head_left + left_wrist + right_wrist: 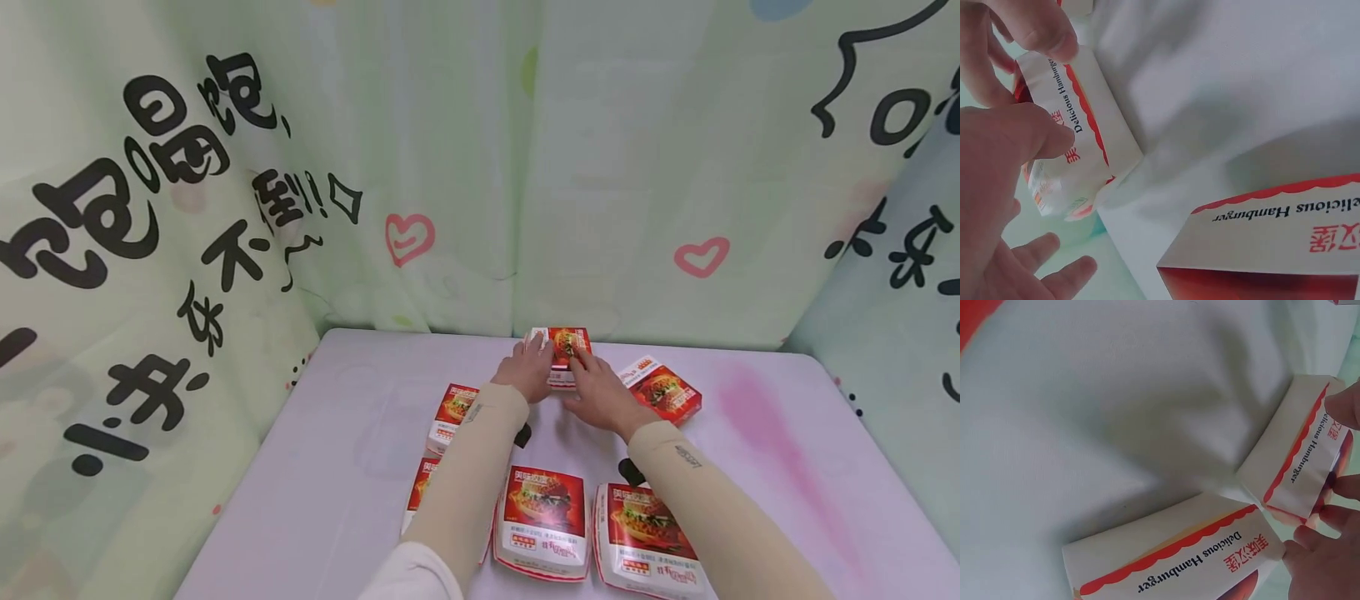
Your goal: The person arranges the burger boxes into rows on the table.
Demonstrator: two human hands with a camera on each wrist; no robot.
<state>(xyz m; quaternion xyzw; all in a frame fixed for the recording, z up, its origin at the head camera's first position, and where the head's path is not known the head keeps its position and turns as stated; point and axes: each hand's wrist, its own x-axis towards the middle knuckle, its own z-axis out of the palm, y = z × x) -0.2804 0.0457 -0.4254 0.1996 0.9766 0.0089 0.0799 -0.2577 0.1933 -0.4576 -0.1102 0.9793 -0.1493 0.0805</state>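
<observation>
At the table's far edge stands a red and white hamburger box (564,377), lettered "Delicious Hamburger" on its front. My left hand (528,369) is at its left end; in the left wrist view the thumb rests against the front face while other fingers stretch out past the end. Over at the right end, my right hand (600,393) touches the box with its fingertips, thumb lower in front. Beside the right hand lies a second hamburger box (667,393), turned at an angle. The far side of the handled box is hidden.
Nearer, a hamburger box (444,421) and another box (422,483) stand on the left, partly behind my left forearm. Two more, a middle box (542,521) and a right box (647,533), stand at the front. A printed curtain (600,167) rises behind the pale table (322,500).
</observation>
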